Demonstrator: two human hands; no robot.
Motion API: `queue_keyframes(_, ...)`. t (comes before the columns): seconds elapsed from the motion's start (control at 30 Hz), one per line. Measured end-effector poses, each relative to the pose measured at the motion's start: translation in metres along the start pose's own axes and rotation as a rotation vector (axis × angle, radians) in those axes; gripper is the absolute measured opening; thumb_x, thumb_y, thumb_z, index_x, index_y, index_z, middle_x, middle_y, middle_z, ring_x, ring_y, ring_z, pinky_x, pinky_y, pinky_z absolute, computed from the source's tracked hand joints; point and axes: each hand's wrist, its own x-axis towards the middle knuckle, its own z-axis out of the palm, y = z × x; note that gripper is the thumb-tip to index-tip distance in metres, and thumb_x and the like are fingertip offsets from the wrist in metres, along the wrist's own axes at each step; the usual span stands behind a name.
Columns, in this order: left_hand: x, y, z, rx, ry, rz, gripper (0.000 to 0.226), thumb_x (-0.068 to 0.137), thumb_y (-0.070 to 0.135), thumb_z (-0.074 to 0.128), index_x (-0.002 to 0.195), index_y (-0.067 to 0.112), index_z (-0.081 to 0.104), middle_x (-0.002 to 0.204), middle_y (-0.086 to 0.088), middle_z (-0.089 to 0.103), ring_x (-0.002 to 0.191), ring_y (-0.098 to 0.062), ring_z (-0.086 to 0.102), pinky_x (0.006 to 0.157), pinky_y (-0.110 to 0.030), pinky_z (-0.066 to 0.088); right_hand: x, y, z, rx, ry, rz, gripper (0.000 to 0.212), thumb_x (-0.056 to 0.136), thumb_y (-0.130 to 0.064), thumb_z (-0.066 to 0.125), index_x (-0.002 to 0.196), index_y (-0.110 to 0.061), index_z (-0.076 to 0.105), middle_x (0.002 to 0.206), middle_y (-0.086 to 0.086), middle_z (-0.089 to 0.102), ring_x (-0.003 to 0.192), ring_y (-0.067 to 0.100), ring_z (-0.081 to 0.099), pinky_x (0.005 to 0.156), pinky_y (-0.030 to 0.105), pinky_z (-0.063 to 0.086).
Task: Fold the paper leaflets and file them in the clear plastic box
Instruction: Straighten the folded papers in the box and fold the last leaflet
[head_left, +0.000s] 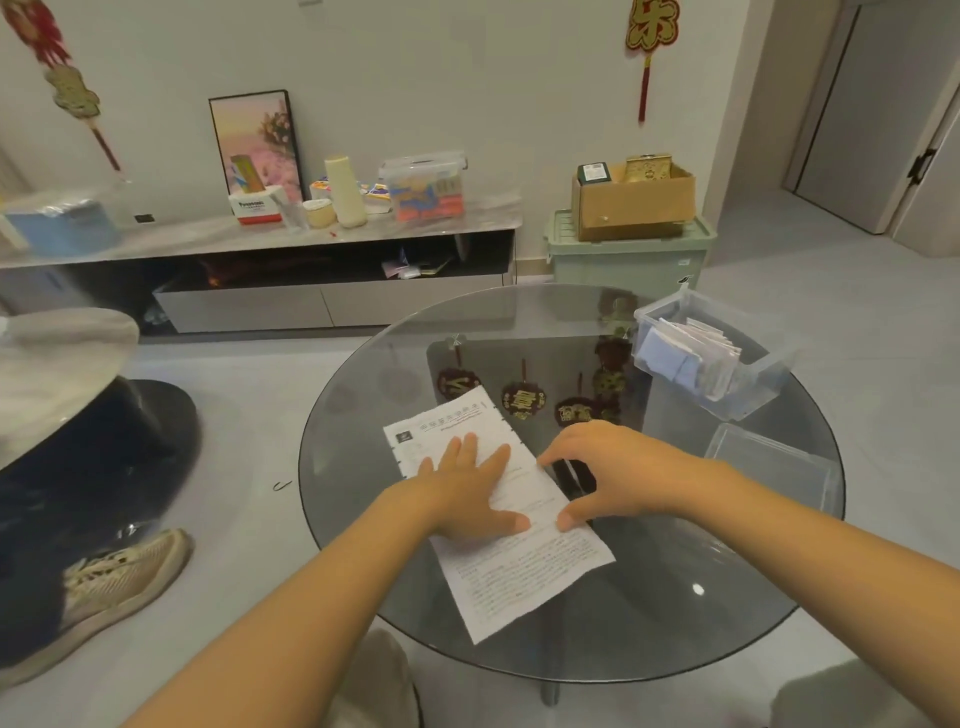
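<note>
Left hand (467, 486) pressed flat, fingers spread, on printed leaflet (524, 561) at centre frame; right hand (618, 473) pinching its right edge on round glass table (363, 395).

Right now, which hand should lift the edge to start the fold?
Right, probably. The right hand already has fingertips and thumb at the leaflet's right edge, ready to lift. The left hand lies flat on the sheet, so it suits holding the paper down on the glass table.
</note>
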Motion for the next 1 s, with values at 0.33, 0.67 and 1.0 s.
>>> queue_keyframes(0.33,0.019,-0.004,0.003,-0.193,0.225,0.18,0.082,0.087,0.056,0.053,0.151,0.031,0.007,0.159,0.002,-0.008,0.146,-0.021,-0.009,0.119,-0.044,0.0,-0.009,0.004,-0.001,0.053,-0.112,-0.08,0.062,0.07,-0.052,0.074,0.125,-0.037,0.048,0.139,-0.015,0.037,0.129,0.009,0.023,0.108,0.028,0.025)
queue_keyframes(0.67,-0.011,-0.018,0.014,-0.276,0.254,0.265,0.06,0.081,0.053,0.063,0.135,0.035,0.044,0.136,0.014,0.032,0.128,-0.01,0.03,0.11,-0.035,0.032,-0.022,0.001,-0.001,0.054,-0.174,-0.125,0.061,0.072,-0.049,0.073,0.126,-0.041,0.045,0.145,-0.014,0.029,0.134,0.01,0.017,0.108,0.027,0.025)
queue_keyframes(1.0,-0.025,-0.015,0.009,-0.399,0.012,0.286,0.068,0.069,0.075,0.055,0.13,0.048,0.044,0.156,0.016,0.007,0.144,-0.01,0.011,0.117,-0.038,0.018,-0.023,0.005,-0.007,0.269,-0.065,-0.094,0.008,0.085,-0.04,0.063,0.084,-0.037,0.07,0.114,-0.016,0.065,0.104,0.003,0.058,0.092,0.03,0.046)
